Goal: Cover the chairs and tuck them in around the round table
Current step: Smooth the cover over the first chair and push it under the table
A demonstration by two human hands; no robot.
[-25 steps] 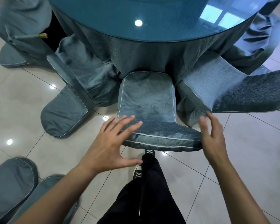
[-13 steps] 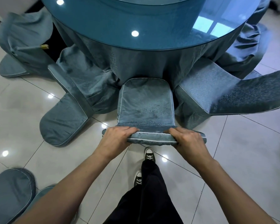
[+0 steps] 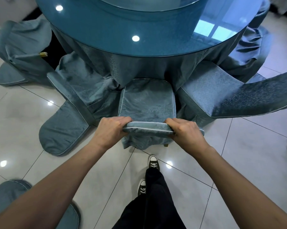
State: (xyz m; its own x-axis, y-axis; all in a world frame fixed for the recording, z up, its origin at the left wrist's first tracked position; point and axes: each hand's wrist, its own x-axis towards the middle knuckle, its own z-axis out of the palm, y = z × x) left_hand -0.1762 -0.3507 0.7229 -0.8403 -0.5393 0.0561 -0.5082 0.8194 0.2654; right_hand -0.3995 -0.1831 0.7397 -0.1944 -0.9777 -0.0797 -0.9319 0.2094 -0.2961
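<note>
A chair in a teal fabric cover (image 3: 146,103) stands straight ahead, its seat pushed up to the skirt of the round glass-topped table (image 3: 139,27). My left hand (image 3: 112,129) grips the left end of the chair's top rail, fingers curled over the covered edge. My right hand (image 3: 185,131) grips the right end the same way. The cover hangs bunched below the rail, and one bare wooden leg tip (image 3: 166,145) shows under it.
Covered chairs flank it: one at the left (image 3: 68,106) angled outward, one at the right (image 3: 230,96). Another chair (image 3: 22,52) at the far left wears a loose, crumpled cover. More covered chair backs (image 3: 5,195) lie near my left arm. My feet (image 3: 153,163) stand on glossy white tiles.
Both hands went from open above the chair back to gripping its top rail. The chair has moved in toward the table, and I have stepped closer.
</note>
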